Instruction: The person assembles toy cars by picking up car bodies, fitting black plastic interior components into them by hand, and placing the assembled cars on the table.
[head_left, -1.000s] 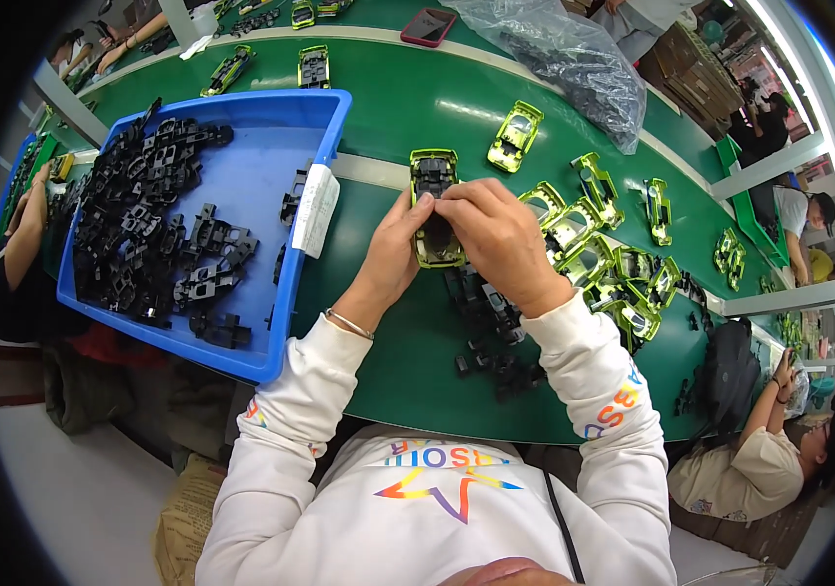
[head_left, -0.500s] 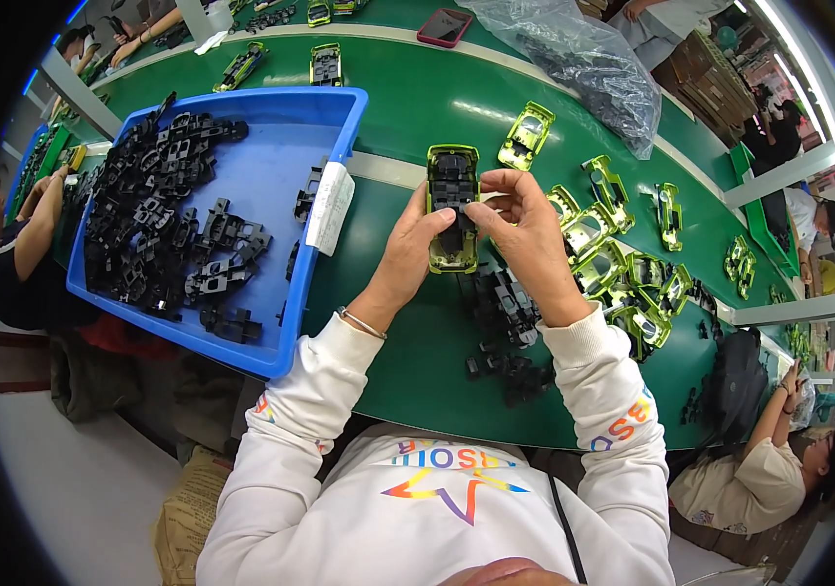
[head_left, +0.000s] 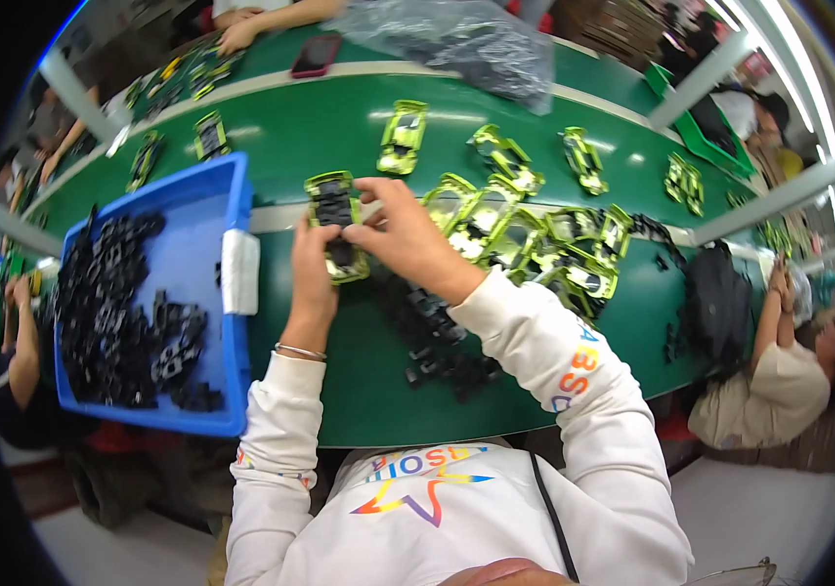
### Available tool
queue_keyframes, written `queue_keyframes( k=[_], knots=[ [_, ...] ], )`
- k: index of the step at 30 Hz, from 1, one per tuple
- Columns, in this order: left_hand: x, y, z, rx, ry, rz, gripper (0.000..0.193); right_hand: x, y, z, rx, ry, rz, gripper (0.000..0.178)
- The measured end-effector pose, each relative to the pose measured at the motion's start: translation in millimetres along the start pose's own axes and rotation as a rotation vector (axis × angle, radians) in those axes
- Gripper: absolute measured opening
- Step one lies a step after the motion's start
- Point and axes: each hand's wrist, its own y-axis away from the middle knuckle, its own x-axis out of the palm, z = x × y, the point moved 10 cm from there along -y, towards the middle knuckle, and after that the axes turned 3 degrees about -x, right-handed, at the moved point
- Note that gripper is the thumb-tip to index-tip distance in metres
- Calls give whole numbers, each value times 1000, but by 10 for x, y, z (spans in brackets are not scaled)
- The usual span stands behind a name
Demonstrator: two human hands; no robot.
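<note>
Above the near part of the green table I hold a lime-green toy car body [head_left: 332, 202], a black plastic piece set inside it. My left hand [head_left: 314, 273] wraps its near left side, thumb on top. My right hand [head_left: 400, 232] grips from the right: its thumb presses on the black piece and the fingers meet the far right edge. Just right of my hands lies a pile of lime-green car bodies [head_left: 520, 239]. Below my right wrist are loose black plastic parts [head_left: 451, 366]. One separate car body [head_left: 403, 137] rests beyond my hands.
A blue bin [head_left: 238, 371] with many black plastic parts stands at left. At right on the table is a black bag [head_left: 716, 298]. A clear plastic bag [head_left: 456, 44] and a phone [head_left: 316, 56] lie at the far side. Other people sit at both sides.
The view has turned, so the bin and table sit differently in the picture. Both hands still hold the toy car body, now farther left in view and closer to the bin's right edge.
</note>
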Motion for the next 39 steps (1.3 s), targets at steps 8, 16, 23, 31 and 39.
queue_keyframes(
  k=[8, 16, 23, 31, 39],
  knots=[
    [-395, -1517, -173, 249, -32, -336, 37, -1024, -113, -89, 14, 189, 86, 44],
    [-224, -1884, -522, 297, -1188, -574, 48, -2163, -1458, -879, 13, 814, -62, 60],
    [925, -1448, -602, 684, -1209, -43, 60, -2323, -2067, -1547, -11, 1452, -25, 58],
    [1249, -1562, 18, 355, -1223, 71, 87, -4277, -1647, -2004, 237, 1531, -230, 36],
    [1064, -1549, -20, 293, -1263, -73, 85, -3254, -1276, -299, -455, 687, -522, 19]
  ],
)
